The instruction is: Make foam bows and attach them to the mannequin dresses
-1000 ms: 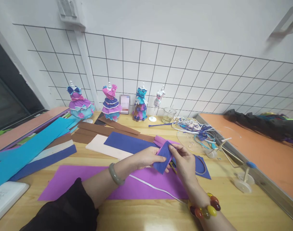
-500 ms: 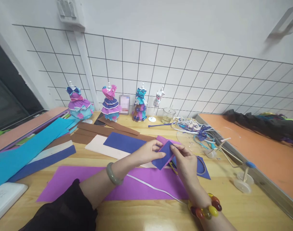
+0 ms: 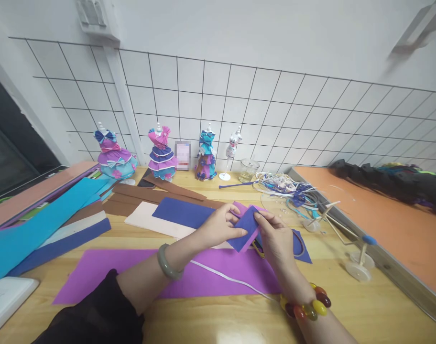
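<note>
Between my two hands is a small folded piece of crepe paper [image 3: 245, 230], dark blue on the near face with a purple layer showing at its edge. My left hand [image 3: 223, 223] pinches its left side between thumb and fingers. At the upper right edge, my right hand [image 3: 274, 234] grips it with thumb and fingertips. Below both hands a long purple sheet [image 3: 121, 272] lies flat, crossed by a thin white cord [image 3: 232, 278]. Scissors [image 3: 299, 244] lie partly hidden behind my right hand, over a dark blue piece.
Several dressed mini mannequins [image 3: 116, 157] and a bare one [image 3: 233, 145] stand along the back beside a glass jar [image 3: 249, 169]. Coloured strips [image 3: 56, 215] cover the left. Ribbon scraps [image 3: 278, 184] and a small wooden wheeled frame [image 3: 361, 258] are at right, near an orange surface [image 3: 390, 224].
My hands keep their hold on the folded paper, which is tilted slightly differently with more purple edge showing. The view has shifted slightly.
</note>
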`<act>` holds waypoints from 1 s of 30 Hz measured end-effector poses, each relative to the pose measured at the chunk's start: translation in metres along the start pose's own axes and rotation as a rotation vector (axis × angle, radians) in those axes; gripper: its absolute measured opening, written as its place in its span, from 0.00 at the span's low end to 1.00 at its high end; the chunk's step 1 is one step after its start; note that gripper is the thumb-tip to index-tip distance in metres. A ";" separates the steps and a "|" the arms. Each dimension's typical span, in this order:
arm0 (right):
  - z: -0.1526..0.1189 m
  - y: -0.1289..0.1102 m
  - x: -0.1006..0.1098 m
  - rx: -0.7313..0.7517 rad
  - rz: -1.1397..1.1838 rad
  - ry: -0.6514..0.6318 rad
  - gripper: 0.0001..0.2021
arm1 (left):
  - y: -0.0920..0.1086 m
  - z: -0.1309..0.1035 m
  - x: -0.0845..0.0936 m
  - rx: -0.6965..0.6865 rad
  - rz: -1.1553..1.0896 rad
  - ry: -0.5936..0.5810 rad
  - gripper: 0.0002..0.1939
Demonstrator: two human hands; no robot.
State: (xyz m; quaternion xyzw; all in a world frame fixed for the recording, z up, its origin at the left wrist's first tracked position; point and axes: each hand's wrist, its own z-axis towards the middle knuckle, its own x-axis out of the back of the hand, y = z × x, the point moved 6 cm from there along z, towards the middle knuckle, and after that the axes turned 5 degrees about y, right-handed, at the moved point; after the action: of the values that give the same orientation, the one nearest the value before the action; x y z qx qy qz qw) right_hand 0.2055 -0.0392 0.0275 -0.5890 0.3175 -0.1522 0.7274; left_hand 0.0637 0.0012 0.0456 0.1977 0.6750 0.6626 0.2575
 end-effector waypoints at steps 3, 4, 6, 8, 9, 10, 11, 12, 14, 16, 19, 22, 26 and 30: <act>-0.003 0.000 -0.003 -0.006 -0.005 -0.039 0.11 | -0.004 0.000 0.000 0.088 -0.075 -0.025 0.27; -0.004 -0.001 -0.004 -0.007 -0.003 -0.055 0.10 | -0.005 0.000 0.000 0.109 -0.102 -0.029 0.27; -0.006 -0.001 -0.007 -0.014 -0.008 -0.086 0.10 | -0.006 -0.002 -0.001 0.141 -0.164 -0.042 0.27; -0.008 -0.002 -0.008 -0.022 -0.027 -0.107 0.09 | -0.005 -0.003 -0.003 0.163 -0.223 -0.062 0.26; -0.009 -0.002 -0.009 -0.023 -0.039 -0.112 0.09 | -0.004 -0.004 -0.004 0.171 -0.242 -0.069 0.25; -0.009 -0.002 -0.009 -0.022 -0.050 -0.113 0.09 | -0.004 -0.004 -0.004 0.176 -0.254 -0.074 0.24; -0.009 -0.002 -0.009 -0.018 -0.059 -0.113 0.09 | -0.003 -0.004 -0.004 0.180 -0.257 -0.073 0.23; -0.010 -0.002 -0.010 -0.013 -0.065 -0.114 0.10 | -0.002 -0.004 -0.004 0.182 -0.252 -0.064 0.22; -0.010 -0.003 -0.011 -0.008 -0.068 -0.124 0.10 | -0.002 -0.003 -0.002 0.185 -0.219 -0.035 0.20; -0.011 -0.002 -0.012 -0.013 -0.063 -0.143 0.10 | -0.001 -0.002 0.001 0.172 -0.174 -0.001 0.18; -0.013 -0.001 -0.015 -0.036 -0.051 -0.173 0.10 | 0.000 0.000 0.005 0.130 -0.111 0.026 0.17; -0.015 0.000 -0.016 -0.061 -0.038 -0.201 0.09 | 0.005 0.001 0.008 0.082 -0.037 0.047 0.16; -0.016 0.000 -0.018 -0.071 -0.046 -0.238 0.08 | 0.012 0.001 0.009 0.044 0.015 0.041 0.15; -0.016 0.000 -0.019 -0.093 -0.034 -0.262 0.07 | 0.017 0.000 0.010 -0.012 0.073 0.025 0.15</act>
State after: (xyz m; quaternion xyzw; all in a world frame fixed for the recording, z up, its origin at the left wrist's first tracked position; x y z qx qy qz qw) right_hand 0.1803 -0.0400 0.0311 -0.6422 0.2165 -0.0712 0.7318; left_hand 0.0547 0.0086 0.0618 0.2126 0.6665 0.6779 0.2258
